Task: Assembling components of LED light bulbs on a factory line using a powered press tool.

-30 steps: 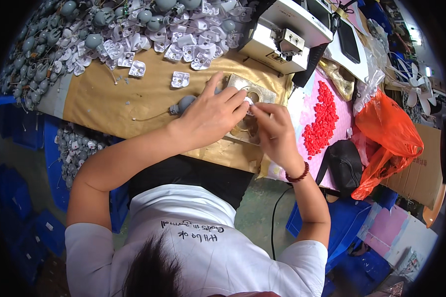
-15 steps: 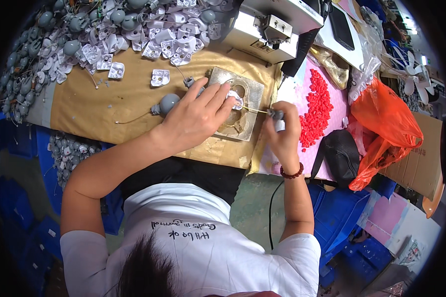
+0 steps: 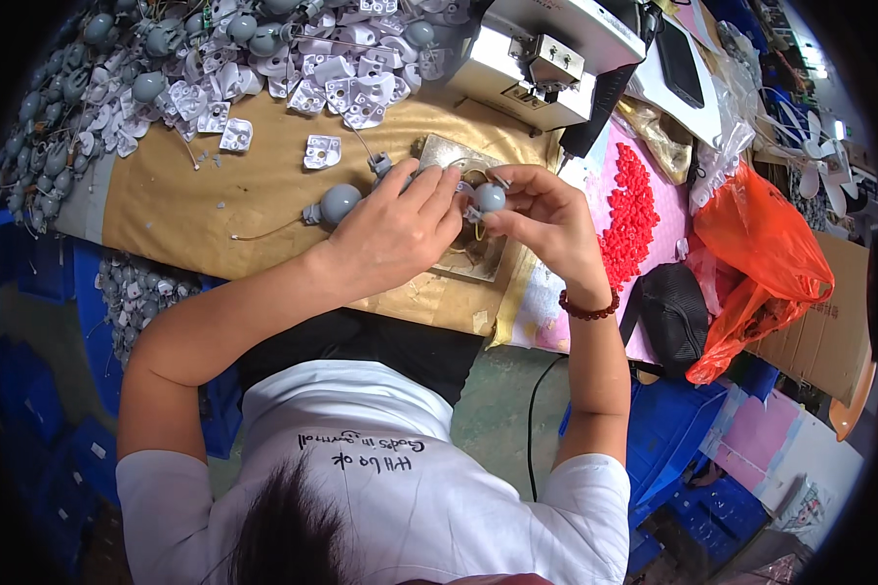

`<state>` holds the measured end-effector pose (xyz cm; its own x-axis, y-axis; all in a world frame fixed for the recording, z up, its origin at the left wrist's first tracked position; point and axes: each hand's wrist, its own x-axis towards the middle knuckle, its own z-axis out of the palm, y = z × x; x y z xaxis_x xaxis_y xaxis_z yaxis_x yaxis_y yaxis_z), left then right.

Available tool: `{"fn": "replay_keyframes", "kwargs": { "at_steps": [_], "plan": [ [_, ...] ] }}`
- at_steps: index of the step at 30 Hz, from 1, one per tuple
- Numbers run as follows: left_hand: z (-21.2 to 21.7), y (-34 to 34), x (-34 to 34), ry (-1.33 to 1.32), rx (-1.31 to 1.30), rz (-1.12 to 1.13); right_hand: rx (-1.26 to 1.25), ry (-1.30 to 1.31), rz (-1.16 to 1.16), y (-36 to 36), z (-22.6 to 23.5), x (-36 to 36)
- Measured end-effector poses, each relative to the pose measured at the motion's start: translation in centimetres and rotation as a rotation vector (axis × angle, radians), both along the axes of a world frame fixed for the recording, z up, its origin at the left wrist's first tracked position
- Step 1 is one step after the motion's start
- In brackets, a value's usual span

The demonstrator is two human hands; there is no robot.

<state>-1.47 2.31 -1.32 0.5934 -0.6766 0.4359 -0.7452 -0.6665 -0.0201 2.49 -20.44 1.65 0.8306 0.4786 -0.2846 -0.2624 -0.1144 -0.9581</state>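
My right hand [image 3: 554,226] pinches a small grey ball-shaped part [image 3: 491,197] between thumb and fingers, over a square metal plate [image 3: 443,152]. Close beside it, my left hand [image 3: 397,231] lies with fingers together over the plate. Its fingertips press on a white plastic piece [image 3: 462,188], mostly hidden. Another grey ball part [image 3: 339,203], trailing a thin wire, rests left of the left hand. A smaller grey part with a wire [image 3: 381,164] sits at the far side of that hand. Farther off lies a loose white plastic piece [image 3: 323,151].
A pile of white pieces and grey balls [image 3: 234,78] covers the far left. A metal-cased machine [image 3: 527,73] stands behind the plate. To the right are small red parts [image 3: 630,210], a black pouch [image 3: 670,310] and an orange plastic bag [image 3: 763,244].
My right hand has turned and moved left and slightly up, bringing the grey ball part from the plate's right side to beside my left fingertips. My left hand stays almost in place.
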Motion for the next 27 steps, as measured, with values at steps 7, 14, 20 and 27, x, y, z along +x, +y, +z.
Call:
{"fn": "replay_keyframes", "kwargs": {
  "at_steps": [7,14,20,27],
  "plan": [
    [-0.1,0.0,0.0,0.124,-0.078,-0.004,-0.581,-0.449,0.064,1.4,1.3,0.5],
    [-0.1,-0.4,0.6,0.264,-0.306,0.035,-0.663,-0.525,0.107,1.7,0.9,1.3],
    [1.2,-1.8,1.8,0.409,-0.374,0.168,-0.547,-0.617,-0.032,1.4,0.1,1.0],
    [1.4,-2.3,2.1,0.406,-0.333,0.16,-0.393,-0.81,-0.649,-4.1,-2.2,11.2]
  ]
}}
